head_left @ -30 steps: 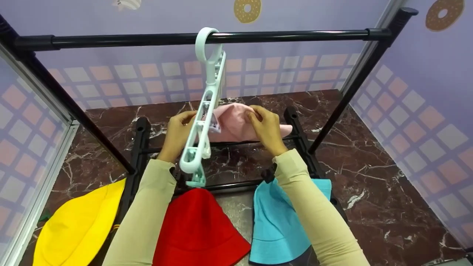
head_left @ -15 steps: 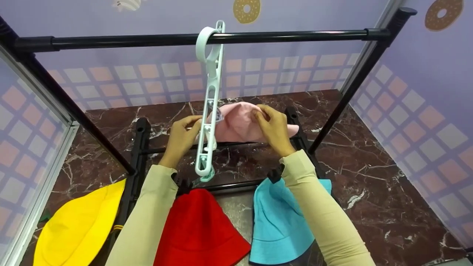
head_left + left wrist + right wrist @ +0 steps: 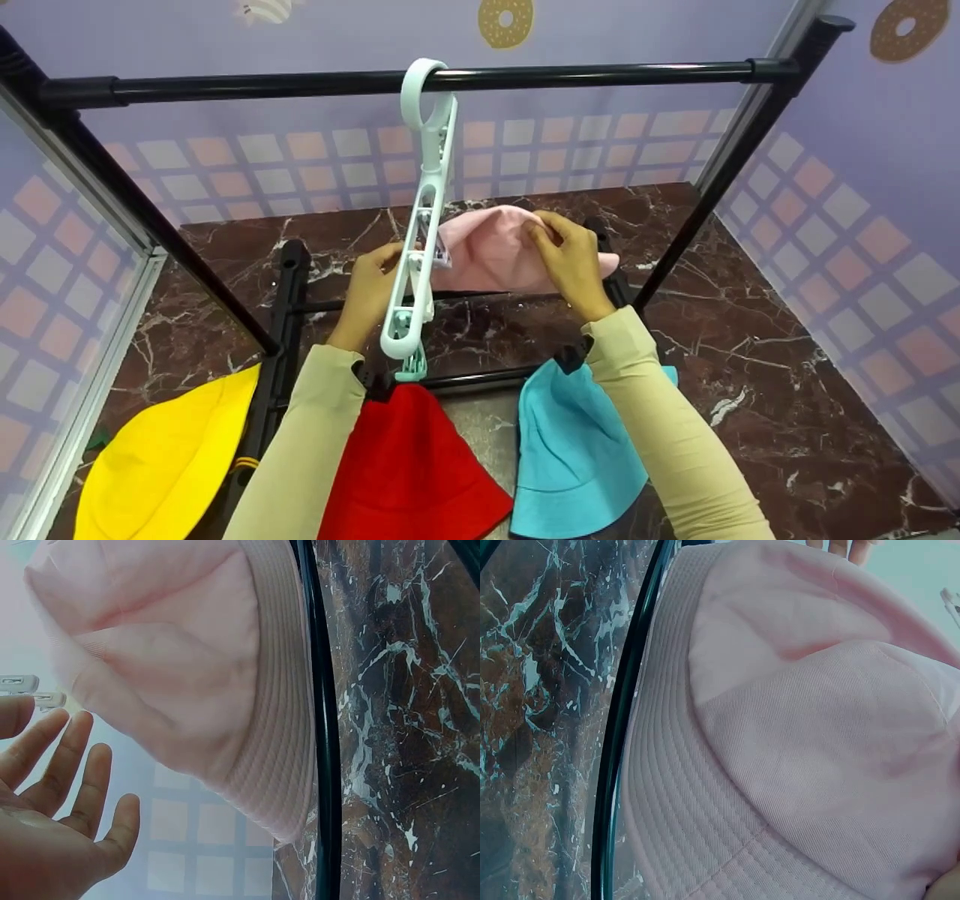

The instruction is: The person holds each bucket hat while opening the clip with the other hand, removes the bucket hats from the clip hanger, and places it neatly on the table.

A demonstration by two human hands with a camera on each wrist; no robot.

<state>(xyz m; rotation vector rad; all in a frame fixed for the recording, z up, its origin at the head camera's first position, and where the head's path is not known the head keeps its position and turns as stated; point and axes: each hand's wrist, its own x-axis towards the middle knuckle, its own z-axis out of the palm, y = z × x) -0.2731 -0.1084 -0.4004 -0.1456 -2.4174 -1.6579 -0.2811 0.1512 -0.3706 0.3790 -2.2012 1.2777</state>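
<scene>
A pale pink bucket hat (image 3: 502,255) hangs at the hanger's side, brim lowest, crown creased. My right hand (image 3: 571,262) pinches its upper right edge between thumb and fingers. My left hand (image 3: 371,289) is at the hat's left, partly behind the mint-green folding hanger (image 3: 412,277). In the left wrist view, its thumb and index finger come together at a small pale clip (image 3: 49,700), the other fingers spread. The fingertip contact is partly hidden. A translucent clip (image 3: 442,251) overlaps the hat's left edge. The right wrist view shows the hat's stitched brim (image 3: 675,765) close up.
The hanger loops over a black rail (image 3: 600,75) of a metal rack. Lower bars (image 3: 480,379) cross beneath my hands. A yellow hat (image 3: 169,457), a red hat (image 3: 412,472) and a turquoise hat (image 3: 570,457) are nearest me. Patterned walls enclose the rack.
Both hands and the pink hat have shifted slightly to the right. The hanger swung more upright half a second ago and now tilts back towards me. The right hand keeps its pinch.
</scene>
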